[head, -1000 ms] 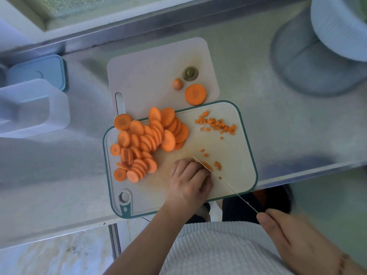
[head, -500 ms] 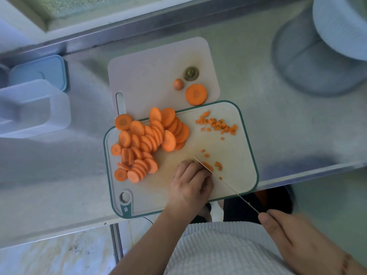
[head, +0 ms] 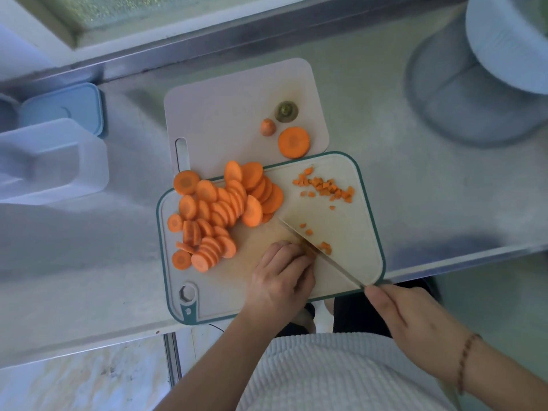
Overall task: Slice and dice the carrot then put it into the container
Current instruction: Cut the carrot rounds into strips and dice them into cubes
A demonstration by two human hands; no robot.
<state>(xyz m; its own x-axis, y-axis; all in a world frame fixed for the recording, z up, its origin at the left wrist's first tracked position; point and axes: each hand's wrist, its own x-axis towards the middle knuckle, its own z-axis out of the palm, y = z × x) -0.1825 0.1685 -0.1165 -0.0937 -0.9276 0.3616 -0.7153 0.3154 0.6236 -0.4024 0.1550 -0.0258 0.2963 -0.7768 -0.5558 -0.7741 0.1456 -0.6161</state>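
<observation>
Carrot slices [head: 219,215] heaped at board's [head: 367,232] left edge, mostly undiced; small dice pile [head: 326,188] at far-right corner; container [head: 53,161] unfilled; left hand [head: 281,277] curled over a piece, right hand [head: 415,318] gripping knife [head: 323,256].

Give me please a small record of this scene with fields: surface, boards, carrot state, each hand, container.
surface: metal counter
boards: green-rimmed cutting board in front, overlapping a pale board behind it
carrot slices: heaped on the left part of the front board
diced carrot: small pile at the board's far right corner
scraps: carrot ends and one round on the pale board
left hand: fingers curled over carrot beside the blade
right hand: grips the knife
container: clear, left of the boards, no carrot visible inside; blue lid behind it
</observation>
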